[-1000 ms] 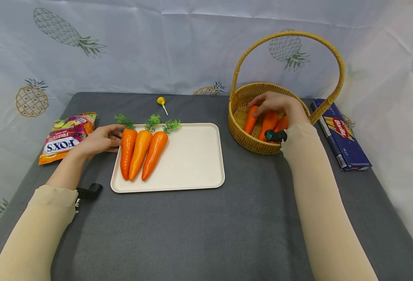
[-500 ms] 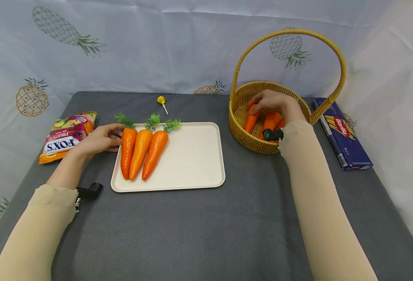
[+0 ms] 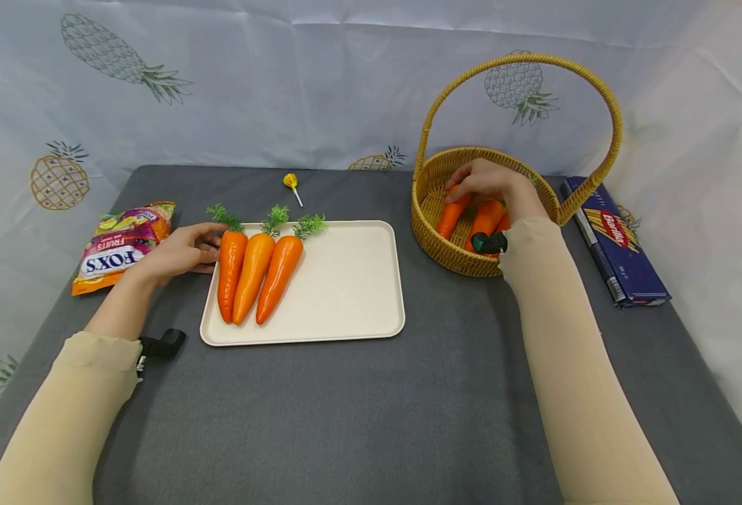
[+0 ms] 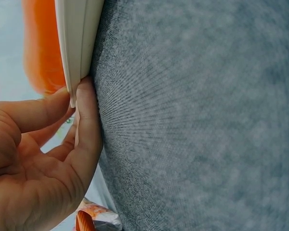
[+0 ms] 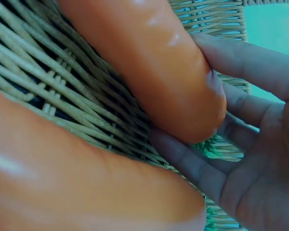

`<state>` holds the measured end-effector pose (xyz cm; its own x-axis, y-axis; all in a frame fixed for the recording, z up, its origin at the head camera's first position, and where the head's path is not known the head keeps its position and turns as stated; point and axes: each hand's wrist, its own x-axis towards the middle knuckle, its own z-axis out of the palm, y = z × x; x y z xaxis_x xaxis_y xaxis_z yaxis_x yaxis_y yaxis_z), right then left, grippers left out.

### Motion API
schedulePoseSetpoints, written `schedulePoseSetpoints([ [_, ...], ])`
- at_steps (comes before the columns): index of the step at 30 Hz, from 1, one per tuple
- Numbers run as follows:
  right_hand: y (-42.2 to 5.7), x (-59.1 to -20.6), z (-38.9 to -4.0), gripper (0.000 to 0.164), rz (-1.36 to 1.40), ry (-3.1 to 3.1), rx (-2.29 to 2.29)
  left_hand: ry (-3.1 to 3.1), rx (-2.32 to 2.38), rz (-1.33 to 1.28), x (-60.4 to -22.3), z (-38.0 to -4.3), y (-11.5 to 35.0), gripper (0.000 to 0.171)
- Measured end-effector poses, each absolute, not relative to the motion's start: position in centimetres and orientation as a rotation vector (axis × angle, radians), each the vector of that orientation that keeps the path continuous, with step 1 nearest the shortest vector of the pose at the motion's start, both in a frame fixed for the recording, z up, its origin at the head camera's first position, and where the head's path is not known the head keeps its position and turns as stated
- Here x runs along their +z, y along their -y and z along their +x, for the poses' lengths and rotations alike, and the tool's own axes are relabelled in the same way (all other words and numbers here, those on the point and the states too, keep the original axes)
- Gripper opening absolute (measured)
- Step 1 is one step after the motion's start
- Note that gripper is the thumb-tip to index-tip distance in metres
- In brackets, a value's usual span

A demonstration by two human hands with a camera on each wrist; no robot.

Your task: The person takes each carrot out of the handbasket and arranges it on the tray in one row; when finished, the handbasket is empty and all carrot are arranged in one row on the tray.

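Observation:
At the left edge of the cream tray (image 3: 346, 287), my left hand (image 3: 178, 254) pinches the rim; the left wrist view has the thumb on top and fingers beneath. Three orange carrots (image 3: 280, 277) with green tops lie side by side on the tray's left part. Inside the wicker basket (image 3: 449, 263), my right hand (image 3: 497, 186) holds one carrot (image 3: 452, 216) by its thick leafy end, thumb and fingers on opposite sides in the right wrist view. Other carrots (image 3: 487, 219) lie beside it, partly hidden by the hand and wrist.
A Fox's candy bag (image 3: 118, 245) lies left of the tray, beside my left forearm. Behind the tray is a yellow lollipop (image 3: 291, 182). A blue Barilla box (image 3: 617, 242) lies right of the basket. The tall basket handle (image 3: 522, 61) arches over my right hand.
My right hand has shifted slightly left within the basket, and the carrot in it has tilted a little. The left hand and the tray have stayed in place.

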<state>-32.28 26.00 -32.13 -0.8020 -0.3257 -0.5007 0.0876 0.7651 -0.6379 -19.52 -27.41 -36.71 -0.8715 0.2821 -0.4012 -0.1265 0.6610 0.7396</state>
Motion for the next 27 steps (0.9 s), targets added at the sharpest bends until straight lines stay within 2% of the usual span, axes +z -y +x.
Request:
schedulePoseSetpoints([
  [11, -26.6, -31.8, -31.8, 0.046, -0.162, -2.323, -1.038, -2.386, 1.098, 0.115, -36.9, -19.7, 27.4, 0.060],
  [20, -27.5, -31.1, -32.0, 0.054, -0.161, -2.356, -1.080, -2.391, 1.107, 0.123, -36.8, -19.5, 27.4, 0.061],
  [27, -28.4, -29.8, -31.9, 0.047, -0.200, -2.353, -1.226, -2.386, 1.124, 0.115, -36.8, -19.4, 27.4, 0.061],
])
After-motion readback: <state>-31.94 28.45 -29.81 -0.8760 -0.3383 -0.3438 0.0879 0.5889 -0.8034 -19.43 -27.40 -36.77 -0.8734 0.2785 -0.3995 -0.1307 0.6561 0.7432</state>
